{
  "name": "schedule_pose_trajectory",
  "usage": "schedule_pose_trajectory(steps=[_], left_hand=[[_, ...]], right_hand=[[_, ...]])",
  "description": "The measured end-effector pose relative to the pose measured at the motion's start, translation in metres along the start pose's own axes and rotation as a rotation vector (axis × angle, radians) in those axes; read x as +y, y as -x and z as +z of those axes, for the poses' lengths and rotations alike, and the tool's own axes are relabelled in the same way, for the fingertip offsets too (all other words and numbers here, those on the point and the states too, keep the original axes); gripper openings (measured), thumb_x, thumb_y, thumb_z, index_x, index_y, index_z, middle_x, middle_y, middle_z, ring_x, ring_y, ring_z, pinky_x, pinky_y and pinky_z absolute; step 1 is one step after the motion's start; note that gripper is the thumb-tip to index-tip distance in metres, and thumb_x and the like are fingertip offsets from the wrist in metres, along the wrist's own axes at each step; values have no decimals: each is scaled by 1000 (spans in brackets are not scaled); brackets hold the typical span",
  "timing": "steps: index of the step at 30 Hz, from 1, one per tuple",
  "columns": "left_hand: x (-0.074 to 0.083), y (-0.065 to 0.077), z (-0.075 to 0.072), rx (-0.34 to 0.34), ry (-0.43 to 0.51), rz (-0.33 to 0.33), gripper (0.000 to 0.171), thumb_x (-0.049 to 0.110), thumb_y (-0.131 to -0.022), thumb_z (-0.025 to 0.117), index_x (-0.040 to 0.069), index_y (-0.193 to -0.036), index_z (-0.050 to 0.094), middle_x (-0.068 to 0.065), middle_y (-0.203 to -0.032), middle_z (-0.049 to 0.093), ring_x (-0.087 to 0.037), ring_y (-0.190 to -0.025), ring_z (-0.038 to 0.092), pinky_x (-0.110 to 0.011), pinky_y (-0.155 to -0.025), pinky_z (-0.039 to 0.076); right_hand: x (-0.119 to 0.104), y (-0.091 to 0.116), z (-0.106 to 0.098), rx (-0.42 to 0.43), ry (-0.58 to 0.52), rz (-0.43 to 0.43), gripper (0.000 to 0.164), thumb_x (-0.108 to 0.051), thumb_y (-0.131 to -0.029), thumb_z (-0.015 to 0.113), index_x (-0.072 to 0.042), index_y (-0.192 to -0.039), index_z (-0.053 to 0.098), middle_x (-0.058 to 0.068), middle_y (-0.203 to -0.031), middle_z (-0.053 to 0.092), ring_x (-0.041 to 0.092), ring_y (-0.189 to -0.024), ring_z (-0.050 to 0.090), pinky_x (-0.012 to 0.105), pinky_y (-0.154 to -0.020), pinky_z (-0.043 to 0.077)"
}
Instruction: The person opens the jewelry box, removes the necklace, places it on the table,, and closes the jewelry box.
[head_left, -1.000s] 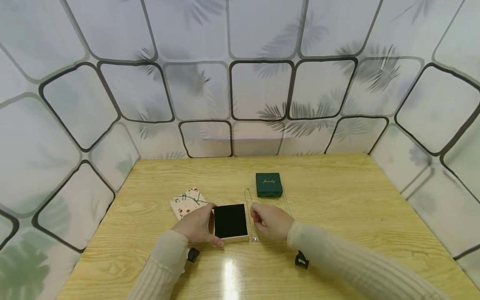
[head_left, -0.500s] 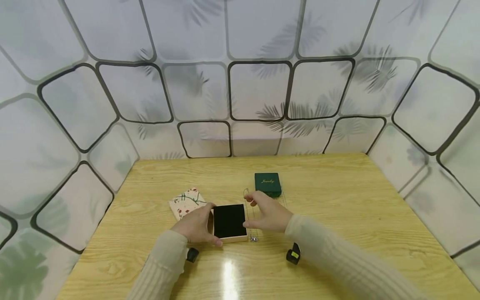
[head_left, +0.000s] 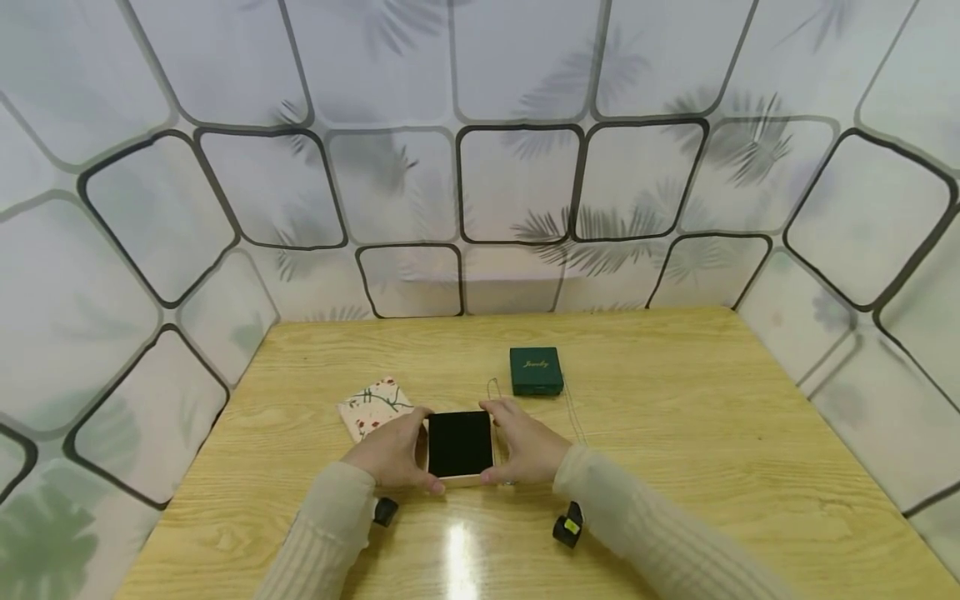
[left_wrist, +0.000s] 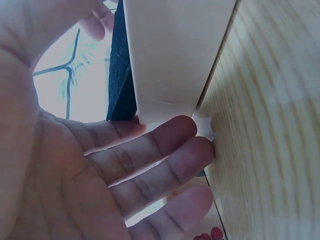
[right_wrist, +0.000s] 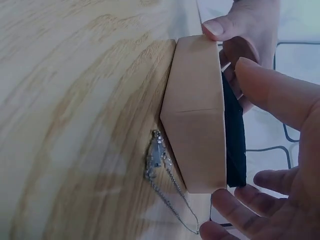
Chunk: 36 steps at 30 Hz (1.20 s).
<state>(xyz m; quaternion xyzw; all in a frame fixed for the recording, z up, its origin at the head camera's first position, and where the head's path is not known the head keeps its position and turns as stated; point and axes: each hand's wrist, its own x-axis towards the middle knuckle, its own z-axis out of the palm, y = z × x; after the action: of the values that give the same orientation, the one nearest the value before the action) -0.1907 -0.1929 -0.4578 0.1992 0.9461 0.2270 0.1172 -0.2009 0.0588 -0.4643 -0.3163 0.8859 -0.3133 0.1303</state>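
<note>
In the head view an open, pale square jewelry box [head_left: 461, 481] sits on the table with a black pad [head_left: 460, 443] inside. My left hand [head_left: 393, 450] holds its left side, thumb at the near corner and fingers at the far one. On the opposite side my right hand [head_left: 532, 446] spans the box the same way, fingertips at its far corner. The right wrist view shows the pad standing a little proud of the rim. Beside the box wall lies a silver necklace [right_wrist: 170, 200] with a sparkling pendant [right_wrist: 157, 152], mostly covered by my right hand in the head view.
A floral-patterned lid [head_left: 375, 404] lies left of the box, partly behind my left hand. Farther back stands a dark green box [head_left: 536, 371] with gold lettering, and a thin chain [head_left: 572, 408] runs along its right side. Patterned cloth [head_left: 517, 183] surrounds the wooden table [head_left: 675, 392].
My right hand has come off the necklace, opened, and moved left to the right side of the box. My left hand has stayed on the box.
</note>
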Motion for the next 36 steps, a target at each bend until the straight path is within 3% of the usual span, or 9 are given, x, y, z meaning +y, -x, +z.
schedule_pose_trajectory(steps=[5,9,17,31,36], left_hand=[[2,1,1,-12,4,-8,122,63,-49,78,7,-143,25,-9,-128,48,-25,-112,48,-45,-92,40],[2,1,1,0,-8,15,125,63,-49,78,12,-146,18,-11,-141,33,-29,-121,41,-48,-94,37],[3,-2,1,63,-79,112,118,64,-50,77,14,-143,26,-3,-129,38,-22,-110,46,-41,-86,45],[2,0,1,48,-107,108,115,65,-53,75,9,-143,29,-5,-134,37,-26,-117,42,-44,-89,42],[3,0,2,51,-111,106,115,65,-54,74,9,-143,29,-6,-134,36,-27,-116,42,-45,-88,43]], right_hand=[[1,2,1,0,-8,42,107,-62,-67,68,-15,-147,14,2,-143,25,21,-121,40,40,-94,40],[4,4,3,15,-13,35,106,-59,-68,69,-11,-146,16,1,-140,29,21,-120,42,39,-92,41],[6,5,2,33,4,29,105,-58,-68,70,-11,-146,17,1,-140,30,20,-119,42,38,-92,41],[5,4,4,11,1,41,100,-54,-70,71,-19,-147,17,-4,-144,26,18,-121,41,40,-95,39],[6,4,4,18,14,36,100,-54,-71,71,-16,-147,18,-3,-144,26,17,-121,40,40,-95,39]])
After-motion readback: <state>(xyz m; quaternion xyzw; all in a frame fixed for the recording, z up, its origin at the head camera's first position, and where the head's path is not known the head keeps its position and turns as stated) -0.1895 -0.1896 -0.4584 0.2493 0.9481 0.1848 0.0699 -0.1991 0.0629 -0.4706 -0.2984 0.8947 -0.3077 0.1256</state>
